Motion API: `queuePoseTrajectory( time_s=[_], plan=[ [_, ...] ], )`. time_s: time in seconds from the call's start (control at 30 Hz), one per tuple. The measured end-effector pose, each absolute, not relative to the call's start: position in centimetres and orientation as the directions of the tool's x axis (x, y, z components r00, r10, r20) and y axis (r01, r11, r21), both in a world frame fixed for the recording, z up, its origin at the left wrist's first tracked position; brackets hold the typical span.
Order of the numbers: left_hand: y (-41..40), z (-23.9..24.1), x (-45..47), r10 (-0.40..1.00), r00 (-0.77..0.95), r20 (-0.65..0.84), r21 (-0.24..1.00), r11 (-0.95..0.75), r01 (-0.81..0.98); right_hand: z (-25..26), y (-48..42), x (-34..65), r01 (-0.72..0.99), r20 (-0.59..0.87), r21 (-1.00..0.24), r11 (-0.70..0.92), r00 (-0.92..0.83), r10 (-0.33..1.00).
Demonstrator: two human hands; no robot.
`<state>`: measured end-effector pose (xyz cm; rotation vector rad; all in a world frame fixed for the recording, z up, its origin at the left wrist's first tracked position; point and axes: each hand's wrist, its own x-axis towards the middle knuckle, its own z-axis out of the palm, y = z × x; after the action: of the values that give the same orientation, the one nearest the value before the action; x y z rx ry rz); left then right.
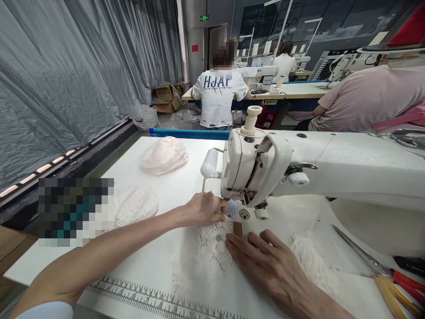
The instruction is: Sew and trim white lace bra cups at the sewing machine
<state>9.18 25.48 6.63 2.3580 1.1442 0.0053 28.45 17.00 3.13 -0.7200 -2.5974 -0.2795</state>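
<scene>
A piece of white lace fabric (214, 237) lies in front of the needle area of a white sewing machine (245, 164), with reddish thread ends on it. My left hand (206, 209) is closed on the lace's far end, close beside the machine head, with thumb and fingertips drawn together. Stretched out low over the table, my right hand (265, 261) rests its fingertips on the lace's right edge. A small brown piece (238, 229) shows between the lace and that hand. The needle itself is hidden.
Pale lace piles (164, 155) lie on the white table (133, 261), left and behind. More lace (310, 252) is on the right, near scissors (361, 252) and red-and-yellow handles (407, 288). A printed ruler (149, 301) runs along the front. People sit at machines beyond.
</scene>
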Motion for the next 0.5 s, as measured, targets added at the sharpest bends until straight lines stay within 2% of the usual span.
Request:
queuePoseTrajectory(
  time_s=[0.2, 0.33, 0.43, 0.5],
  plan=[
    [25.3, 6.8, 9.4, 0.785, 0.579, -0.221, 0.373, -0.481, 0.793, 3.1, 17.2, 28.7, 0.574, 0.456, 0.066, 0.816, -0.745, 0.487],
    [25.9, 6.4, 9.2, 0.817, 0.556, -0.150, 0.272, -0.507, 0.818, 3.4, 17.4, 28.8, 0.571, 0.444, 0.037, 0.820, -0.745, 0.499],
    [25.7, 5.6, 8.9, 0.840, 0.542, -0.036, 0.183, -0.527, 0.830, 3.4, 17.6, 28.8, 0.573, 0.448, 0.007, 0.820, -0.734, 0.510],
    [24.7, 4.9, 8.7, 0.821, 0.554, 0.136, 0.099, -0.568, 0.817, 3.3, 17.7, 28.8, 0.572, 0.447, -0.011, 0.820, -0.731, 0.516]
  ],
)
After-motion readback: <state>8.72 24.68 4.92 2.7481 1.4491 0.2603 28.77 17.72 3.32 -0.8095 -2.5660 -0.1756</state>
